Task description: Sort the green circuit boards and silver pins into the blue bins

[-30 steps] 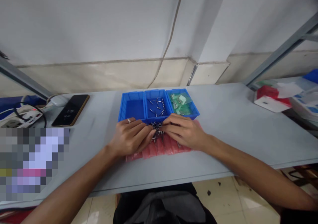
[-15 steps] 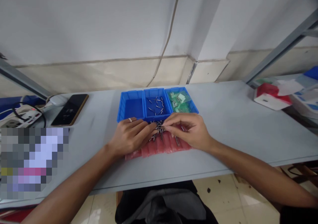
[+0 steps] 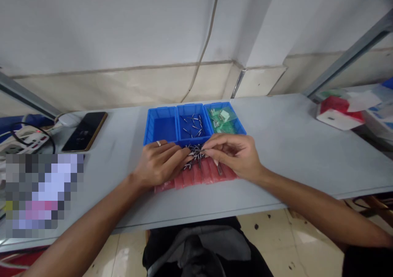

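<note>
A heap of small metal pins (image 3: 194,159) lies on a red plastic sheet (image 3: 211,173) just in front of three blue bins. My left hand (image 3: 159,163), a ring on one finger, rests palm down on the sheet with its fingertips pressed together in the pins. My right hand (image 3: 235,154) is raised a little above the sheet, thumb and fingers pinched on pins at the heap's right edge. The left bin (image 3: 162,127) shows nothing inside, the middle bin (image 3: 193,126) holds loose pins, and the right bin (image 3: 225,122) holds green parts in clear bags.
A dark phone (image 3: 85,131) lies at the left of the grey table (image 3: 291,150), beside a power strip with cables (image 3: 23,139). Red and white boxes (image 3: 339,115) sit at the far right. A wall rises right behind the bins.
My right hand has lifted off the sheet and pinched up pins. The left hand has stayed in the heap. The view has shifted slightly.
</note>
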Demonstrator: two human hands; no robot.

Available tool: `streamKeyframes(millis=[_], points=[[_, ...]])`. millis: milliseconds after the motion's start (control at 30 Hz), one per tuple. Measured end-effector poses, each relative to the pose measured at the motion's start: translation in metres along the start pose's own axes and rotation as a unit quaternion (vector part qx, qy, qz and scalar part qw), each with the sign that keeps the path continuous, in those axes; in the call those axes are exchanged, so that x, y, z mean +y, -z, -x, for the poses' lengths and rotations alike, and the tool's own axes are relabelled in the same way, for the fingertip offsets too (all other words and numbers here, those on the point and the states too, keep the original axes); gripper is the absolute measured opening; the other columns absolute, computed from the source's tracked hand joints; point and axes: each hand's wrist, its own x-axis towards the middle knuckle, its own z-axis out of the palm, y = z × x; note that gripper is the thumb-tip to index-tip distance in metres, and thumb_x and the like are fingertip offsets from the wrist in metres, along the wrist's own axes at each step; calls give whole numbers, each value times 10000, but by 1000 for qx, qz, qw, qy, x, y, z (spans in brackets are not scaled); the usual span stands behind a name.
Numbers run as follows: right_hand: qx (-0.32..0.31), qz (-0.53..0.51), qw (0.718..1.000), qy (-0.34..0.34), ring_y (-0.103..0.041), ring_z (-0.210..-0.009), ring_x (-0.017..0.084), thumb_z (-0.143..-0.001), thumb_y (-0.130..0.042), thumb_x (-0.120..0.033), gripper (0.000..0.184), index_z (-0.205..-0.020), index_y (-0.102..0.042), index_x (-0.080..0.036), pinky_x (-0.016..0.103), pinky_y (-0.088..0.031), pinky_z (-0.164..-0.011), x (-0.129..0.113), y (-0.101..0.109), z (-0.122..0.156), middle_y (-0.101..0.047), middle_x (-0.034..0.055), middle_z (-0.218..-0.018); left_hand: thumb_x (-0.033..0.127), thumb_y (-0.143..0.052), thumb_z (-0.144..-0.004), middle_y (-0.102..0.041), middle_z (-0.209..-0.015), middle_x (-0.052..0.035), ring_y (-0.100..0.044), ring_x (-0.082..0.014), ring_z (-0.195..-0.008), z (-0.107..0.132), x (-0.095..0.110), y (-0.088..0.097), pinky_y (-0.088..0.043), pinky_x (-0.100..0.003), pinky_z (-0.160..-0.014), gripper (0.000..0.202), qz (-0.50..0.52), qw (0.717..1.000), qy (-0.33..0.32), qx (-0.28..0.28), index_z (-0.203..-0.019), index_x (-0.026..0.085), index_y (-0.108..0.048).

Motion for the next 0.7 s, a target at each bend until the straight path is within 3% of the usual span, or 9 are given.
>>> streamKeyframes(millis=[167,500,600,700], points=[[-19,-42,999,0,-627,-595,77,-836,-754,-176,118,-952,-764,-189,207,-532,-500,1,0,0,-738,31,-897,190,-621,-923,-658,-691,10,-557,-98,-517,1,-1,0,-386,-251,-512,112,-2,1000,7,20,-1010,136,-574],[-6,-3,1000,-8,-662,-629,93,-825,-764,-190,85,-909,-763,-197,218,-577,-533,-4,-2,0,-743,16,-861,252,-547,-972,-623,-660,39,-558,-84,-512,0,-2,-4,-373,-249,-500,69,5,1000,19,20,-968,187,-568],[33,13,999,-31,-677,-657,117,-844,-755,-248,86,-924,-761,-218,247,-584,-548,1,0,-2,-741,9,-832,280,-559,-966,-668,-743,11,-625,-112,-592,2,-2,-3,-433,-265,-534,127,4,998,49,33,-1052,187,-572],[78,9,996,-42,-714,-788,160,-896,-702,-293,147,-1026,-746,-240,290,-607,-607,7,6,-8,-760,30,-958,236,-565,-953,-664,-749,16,-639,-120,-619,4,-2,-1,-457,-275,-562,153,-12,995,92,41,-1101,199,-570]])
